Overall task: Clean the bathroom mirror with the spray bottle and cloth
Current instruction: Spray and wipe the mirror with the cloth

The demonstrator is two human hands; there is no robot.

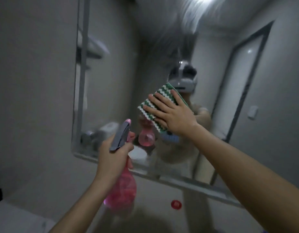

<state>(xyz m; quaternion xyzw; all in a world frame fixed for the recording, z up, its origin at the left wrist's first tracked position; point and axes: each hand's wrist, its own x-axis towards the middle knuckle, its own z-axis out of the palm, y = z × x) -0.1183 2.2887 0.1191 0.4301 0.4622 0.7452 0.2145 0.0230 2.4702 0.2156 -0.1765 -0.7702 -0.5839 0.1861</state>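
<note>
The bathroom mirror [122, 78] hangs on the grey wall ahead, tilted in the view, with a pale frame. My right hand [172, 113] presses a green-and-white zigzag cloth [149, 109] flat against the glass near its middle, fingers spread straight. My left hand [113, 153] grips the neck of a pink spray bottle [122, 189] with a grey trigger head [120, 135], held just in front of the mirror's lower edge, nozzle toward the glass. The bottle's reflection shows in the mirror beside the cloth.
A small red round object [176, 204] sits on the wall below the mirror. The mirror reflects a person wearing a headset, a dark-framed door [243, 78] and a toilet. A pale surface [16, 217] lies at the lower left.
</note>
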